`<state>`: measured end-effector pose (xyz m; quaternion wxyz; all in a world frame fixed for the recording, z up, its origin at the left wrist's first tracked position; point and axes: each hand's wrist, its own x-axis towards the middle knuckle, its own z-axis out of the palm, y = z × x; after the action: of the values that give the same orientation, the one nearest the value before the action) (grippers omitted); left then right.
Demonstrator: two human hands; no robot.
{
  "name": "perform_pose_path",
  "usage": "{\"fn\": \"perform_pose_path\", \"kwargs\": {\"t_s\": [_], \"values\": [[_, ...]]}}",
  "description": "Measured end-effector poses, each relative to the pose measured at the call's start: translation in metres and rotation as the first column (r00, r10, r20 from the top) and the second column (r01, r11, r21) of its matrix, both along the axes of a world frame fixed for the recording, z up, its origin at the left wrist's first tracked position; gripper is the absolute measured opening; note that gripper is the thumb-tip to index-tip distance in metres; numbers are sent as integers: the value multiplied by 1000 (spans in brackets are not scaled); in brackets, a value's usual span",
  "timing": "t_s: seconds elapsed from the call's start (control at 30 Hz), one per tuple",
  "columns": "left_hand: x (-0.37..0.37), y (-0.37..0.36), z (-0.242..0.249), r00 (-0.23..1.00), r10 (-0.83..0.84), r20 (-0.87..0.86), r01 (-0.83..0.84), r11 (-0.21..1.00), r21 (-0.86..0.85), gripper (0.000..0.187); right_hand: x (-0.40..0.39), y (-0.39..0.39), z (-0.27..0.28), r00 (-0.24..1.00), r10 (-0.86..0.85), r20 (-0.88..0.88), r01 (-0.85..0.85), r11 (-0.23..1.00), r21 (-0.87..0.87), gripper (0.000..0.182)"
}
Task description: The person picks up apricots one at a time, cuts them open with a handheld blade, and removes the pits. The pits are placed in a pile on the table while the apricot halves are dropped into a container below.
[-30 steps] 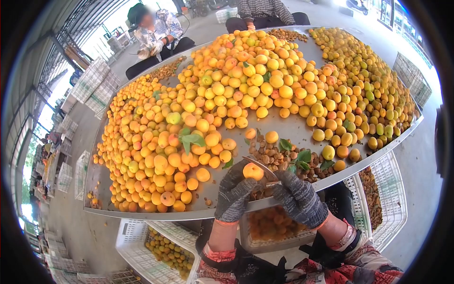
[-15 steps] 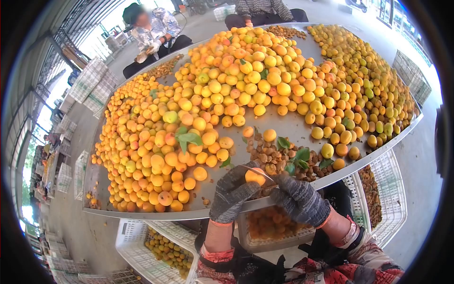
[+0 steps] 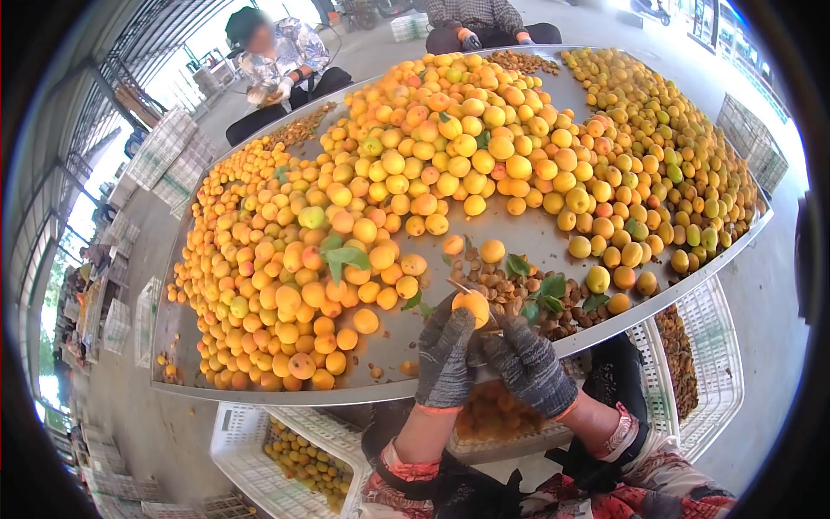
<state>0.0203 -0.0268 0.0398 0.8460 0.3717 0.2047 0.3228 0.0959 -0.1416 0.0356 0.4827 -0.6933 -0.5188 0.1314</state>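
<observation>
One apricot (image 3: 473,307), near the table (image 3: 536,235) edge, pinched between two gloved hands: left hand (image 3: 447,350), right hand (image 3: 527,363) with knife (image 3: 461,287).

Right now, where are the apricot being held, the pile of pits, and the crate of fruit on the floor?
apricot (image 3: 473,306), head view, its orange skin.
pile of pits (image 3: 494,287), head view, brown stones.
white crate (image 3: 235,426), head view, its rim.

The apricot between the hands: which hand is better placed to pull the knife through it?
Right, probably. The right hand grips the knife, whose blade lies on the apricot; the left hand only cradles the fruit.
</observation>
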Motion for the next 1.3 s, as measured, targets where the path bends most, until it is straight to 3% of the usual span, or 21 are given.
{"fn": "perform_pose_path", "kwargs": {"t_s": [0.1, 0.13, 0.23, 0.3, 0.37, 0.4, 0.47, 0.57, 0.63, 0.7, 0.73, 0.77, 0.8, 0.83, 0.87, 1.0, 1.03, 1.07, 1.1, 1.23, 1.3], "values": [[0, 3, 0, 997, -74, -12, 73, 996, -53, 34, 1, -2, 18, 990, 5, -141, -3, 1000, 20, 43], [-2, 8, 4, 990, -85, -111, 92, 994, 60, 33, 8, -5, 12, 990, 2, -140, 1, 1000, 19, 43], [-12, 19, 14, 958, -104, -267, 176, 949, 262, 32, 27, -11, 6, 976, 160, 147, -176, 980, 97, 42], [-15, 22, 19, 936, -130, -328, 246, 907, 342, 31, 30, -12, 31, 986, 149, -76, -154, 985, -74, 30], [-17, 22, 24, 893, -146, -426, 300, 898, 321, 34, 35, -14, 19, 981, 194, -27, -196, 973, -120, 34], [-14, 19, 20, 894, -146, -425, 300, 897, 324, 34, 36, -13, 18, 969, 248, 22, -241, 957, -164, 38], [-4, 6, 8, 980, 26, -197, 14, 979, 201, 36, 15, -3, 27, 986, 146, -79, -153, 984, -88, 38], [0, -2, 4, 999, 16, -37, -19, 998, -64, 39, -7, 1, 16, 993, 6, -121, -13, 998, -53, 37], [0, 1, 7, 997, -2, -83, 2, 1000, 1, 37, -10, 3, 16, 998, -33, -55, 28, 996, -82, 36], [-4, 7, 10, 991, -23, -134, 33, 997, 70, 36, -9, 4, 35, 766, -7, -642, 29, 999, 24, 34], [-6, 11, 12, 978, -61, -198, 82, 992, 97, 35, 0, 1, 25, 768, -9, -640, 32, 999, 24, 34], [-8, 15, 13, 961, -94, -261, 128, 985, 119, 34, 15, -6, 6, 956, 92, -277, -88, 996, 27, 35], [-9, 17, 15, 962, -92, -258, 126, 985, 119, 34, 24, -9, -1, 972, 199, 128, -199, 980, -17, 37], [-11, 18, 19, 959, -48, -281, 131, 949, 286, 32, 28, -12, 0, 971, 200, 128, -200, 980, -17, 37], [-13, 17, 22, 955, -4, -297, 141, 886, 442, 30, 34, -13, 8, 910, 224, 349, -221, 974, -48, 39], [-12, 13, 24, 932, -82, -353, 184, 946, 266, 31, 29, -9, 4, 619, 98, 779, -139, 990, -14, 47], [-4, 5, 14, 977, -17, -215, 55, 983, 174, 31, 20, -5, 8, 619, 96, 780, -138, 990, -12, 47], [2, -2, 7, 994, 69, -80, -65, 996, 59, 30, 7, 2, 16, 936, 55, 348, -65, 998, 17, 47], [7, -7, 10, 996, 84, -37, -84, 996, -9, 32, 0, 6, 19, 983, -13, -184, 13, 1000, 3, 48], [-1, 6, 3, 982, 58, -177, -17, 975, 224, 32, 0, 8, 14, 976, -41, -213, 45, 999, 12, 47], [-9, 11, 14, 911, -42, -410, 162, 951, 263, 34, 11, 4, 12, 999, 43, 2, -43, 999, 19, 45]]}}
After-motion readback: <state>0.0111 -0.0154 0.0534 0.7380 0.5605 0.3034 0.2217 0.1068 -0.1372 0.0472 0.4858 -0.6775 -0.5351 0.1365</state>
